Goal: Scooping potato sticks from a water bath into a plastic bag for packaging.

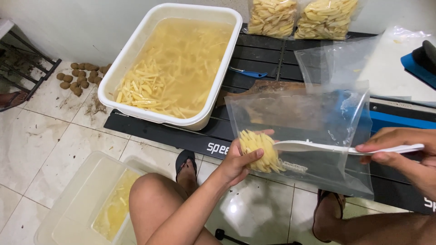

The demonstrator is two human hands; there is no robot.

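My left hand [240,159] grips the lower left corner of a clear plastic bag [313,131], cupping a clump of cut potato sticks [260,151] inside it. My right hand [406,156] holds the handle of a white slotted scoop [318,146] whose head reaches into the bag beside the sticks. Behind, a white rectangular tub [131,52] holds cloudy water and many potato sticks [150,93].
Two filled bags of potato sticks [302,17] lean at the back wall on a black slatted platform [263,54]. A blue peeler [249,73] lies there. Whole potatoes [79,75] sit on the tile floor at left. A clear lidded container [77,199] stands by my knee.
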